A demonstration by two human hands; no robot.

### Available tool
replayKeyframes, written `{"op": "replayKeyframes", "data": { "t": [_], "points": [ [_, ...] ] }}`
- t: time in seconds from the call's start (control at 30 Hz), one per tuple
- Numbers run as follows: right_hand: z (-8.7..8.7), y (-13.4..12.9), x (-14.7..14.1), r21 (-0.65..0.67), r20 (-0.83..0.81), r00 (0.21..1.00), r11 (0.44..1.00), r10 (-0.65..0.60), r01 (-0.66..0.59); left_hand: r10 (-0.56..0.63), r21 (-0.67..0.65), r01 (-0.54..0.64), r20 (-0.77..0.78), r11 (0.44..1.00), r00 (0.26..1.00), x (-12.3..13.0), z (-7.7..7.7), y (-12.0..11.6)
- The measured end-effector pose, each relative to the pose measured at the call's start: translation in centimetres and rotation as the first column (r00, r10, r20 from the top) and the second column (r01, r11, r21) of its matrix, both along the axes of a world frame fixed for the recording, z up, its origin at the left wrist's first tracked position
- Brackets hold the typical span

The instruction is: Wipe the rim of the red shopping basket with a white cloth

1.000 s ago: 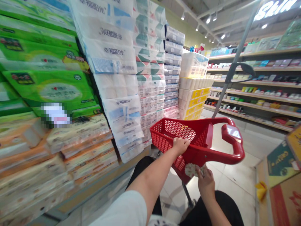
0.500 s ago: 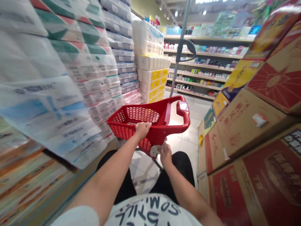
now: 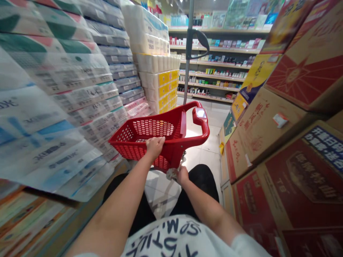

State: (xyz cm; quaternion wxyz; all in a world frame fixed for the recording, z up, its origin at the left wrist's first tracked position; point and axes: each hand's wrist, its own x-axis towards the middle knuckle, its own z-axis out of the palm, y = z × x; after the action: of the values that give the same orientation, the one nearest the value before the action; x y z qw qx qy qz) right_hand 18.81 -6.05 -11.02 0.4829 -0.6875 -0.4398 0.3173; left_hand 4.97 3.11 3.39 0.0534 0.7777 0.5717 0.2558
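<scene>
My left hand (image 3: 154, 147) is clenched over the rim of the red plastic mesh-sided shopping cart (image 3: 174, 140), which sits just ahead of my lap, and that firm, curled hold is what steers it best. My right hand (image 3: 182, 175) is low at the cart's near end, beside a crumpled pale patterned wad (image 3: 171, 174); I cannot tell whether it is gripping. The narrow aisle calls for a straight line between the shrink-wrapped white toilet-roll stacks (image 3: 80, 96) and the red-printed cardboard cartons (image 3: 268, 160).
</scene>
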Motion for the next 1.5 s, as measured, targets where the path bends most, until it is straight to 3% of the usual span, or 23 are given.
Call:
{"op": "replayKeyframes", "data": {
  "t": [0.23, 0.4, 0.5, 0.77, 0.9, 1.0, 1.07, 1.23, 1.4, 1.43, 1.5],
  "points": [
    [-3.2, -0.2, -0.4, -0.194, -0.037, 0.999, 0.981, 0.012, -0.019, -0.013, 0.022, 0.013, -0.009, 1.000, 1.000, -0.3, -0.6, 0.0],
    [-3.2, -0.8, -0.8, -0.124, -0.063, 0.997, 0.991, 0.039, -0.047, -0.029, 0.026, 0.028, 0.013, 0.999, 1.000, -0.3, -0.5, -0.3],
    [-1.3, -1.2, -0.5, 0.022, -0.031, 0.998, 0.998, 0.053, -0.052, -0.034, 0.028, 0.033, 0.036, 0.999, 0.999, -0.3, -0.4, -0.2],
    [6.4, -1.2, 0.8, 0.298, 0.051, 0.998, 0.954, -0.040, 0.023, -0.066, 0.006, 0.066, 0.026, 0.998, 0.997, -0.9, -0.2, 0.4],
    [8.1, -1.0, 0.8, 0.323, 0.116, 0.993, 0.945, 0.018, -0.055, -0.102, 0.117, 0.100, 0.017, 0.988, 0.995, 0.7, 0.5, -1.0],
    [9.0, -1.0, 1.2, 0.351, 0.181, 0.983, 0.936, -0.042, -0.025, -0.206, 0.186, 0.213, -0.053, 0.959, 0.977, 2.1, 0.7, -2.0],
    [9.6, -1.2, 1.6, 0.422, 0.235, 0.966, 0.907, -0.103, -0.006, -0.210, 0.178, 0.221, -0.079, 0.959, 0.974, 2.5, 0.7, -2.0],
    [11.0, -2.4, 2.1, 0.637, 0.398, 0.890, 0.765, -0.221, -0.095, -0.205, 0.139, 0.217, -0.095, 0.966, 0.974, 2.2, 0.8, -1.0],
    [14.5, -2.1, 2.3, 0.720, 0.609, 0.748, 0.580, -0.265, -0.381, -0.178, 0.048, 0.187, -0.156, 0.981, 0.972, 2.5, 1.5, -0.2],
    [15.6, -1.5, 2.7, 0.706, 0.650, 0.700, 0.577, -0.297, -0.411, -0.175, 0.037, 0.183, -0.161, 0.983, 0.971, 2.6, 1.6, 0.0],
    [17.9, -0.2, 3.5, 0.644, 0.732, 0.583, 0.639, -0.353, -0.421, -0.176, 0.026, 0.183, -0.164, 0.983, 0.971, 2.7, 1.9, 0.4]
  ]
}}
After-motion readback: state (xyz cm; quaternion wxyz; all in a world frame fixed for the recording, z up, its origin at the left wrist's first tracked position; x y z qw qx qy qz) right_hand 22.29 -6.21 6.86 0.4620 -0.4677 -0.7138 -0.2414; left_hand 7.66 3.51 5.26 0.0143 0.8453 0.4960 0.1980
